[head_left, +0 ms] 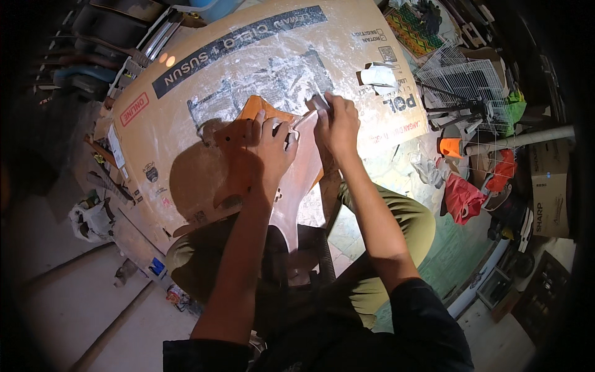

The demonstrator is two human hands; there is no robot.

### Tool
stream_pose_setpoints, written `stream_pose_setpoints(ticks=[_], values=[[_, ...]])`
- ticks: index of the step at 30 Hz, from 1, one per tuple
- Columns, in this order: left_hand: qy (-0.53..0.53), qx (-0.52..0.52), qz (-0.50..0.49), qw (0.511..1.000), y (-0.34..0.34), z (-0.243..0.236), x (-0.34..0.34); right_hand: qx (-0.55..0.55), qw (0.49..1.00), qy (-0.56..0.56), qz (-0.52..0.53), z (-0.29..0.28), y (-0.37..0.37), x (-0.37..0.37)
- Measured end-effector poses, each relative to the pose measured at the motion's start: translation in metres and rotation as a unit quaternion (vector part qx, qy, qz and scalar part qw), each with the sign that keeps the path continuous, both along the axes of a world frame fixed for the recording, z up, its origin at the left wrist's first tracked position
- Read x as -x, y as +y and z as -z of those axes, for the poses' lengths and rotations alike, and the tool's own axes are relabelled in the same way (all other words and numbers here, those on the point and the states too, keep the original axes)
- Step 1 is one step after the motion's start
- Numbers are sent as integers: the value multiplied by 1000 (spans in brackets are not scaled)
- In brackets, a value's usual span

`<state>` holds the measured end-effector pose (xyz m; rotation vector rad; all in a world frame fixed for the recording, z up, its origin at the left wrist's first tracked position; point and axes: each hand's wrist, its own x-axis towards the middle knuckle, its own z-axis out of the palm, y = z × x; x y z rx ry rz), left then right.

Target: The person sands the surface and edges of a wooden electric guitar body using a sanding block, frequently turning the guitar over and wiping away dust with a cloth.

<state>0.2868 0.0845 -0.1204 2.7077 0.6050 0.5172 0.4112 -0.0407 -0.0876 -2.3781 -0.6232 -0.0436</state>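
A pale, dust-coated piece of shaped wood lies before me, with a narrow end pointing toward my lap and small cut-outs in its face. Beneath and beside it shows an orange-brown wooden piece with curved edges, partly in shadow. My left hand is on the pale wood with its fingers bent over it, gripping it. At the wood's far right edge, my right hand pinches a small grey-brown block; whether it is a sanding block or folded sandpaper I cannot tell.
Under the wood lies a large printed cardboard sheet smeared with white dust. A crumpled white item rests on it. To the right are a wire rack, a red bag and a cardboard box. A plastic bag sits at left.
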Motion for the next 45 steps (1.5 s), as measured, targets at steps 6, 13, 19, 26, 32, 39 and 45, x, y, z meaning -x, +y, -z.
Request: stream_pose_setpoints(ticks=[6, 13, 19, 26, 32, 39, 45], values=[[9, -25, -12, 1000, 4, -7, 4, -11, 999, -6, -34, 18, -54, 64], [35, -42, 14, 998, 2, -15, 1, -12, 1000, -4, -17, 4, -9, 10], [39, -48, 14, 998, 4, -18, 4, 27, 999, -20, -18, 1, -34, 51], [24, -30, 15, 999, 7, -11, 6, -16, 999, 35, -30, 13, -41, 53], [15, -55, 18, 998, 3, -17, -1, 24, 999, -26, 4, -4, -1, 14], [25, -17, -5, 1000, 4, -17, 5, -15, 999, 28, -18, 6, -48, 69], [20, -46, 16, 999, 5, -12, 0, 34, 999, -3, -4, -4, 14, -7]])
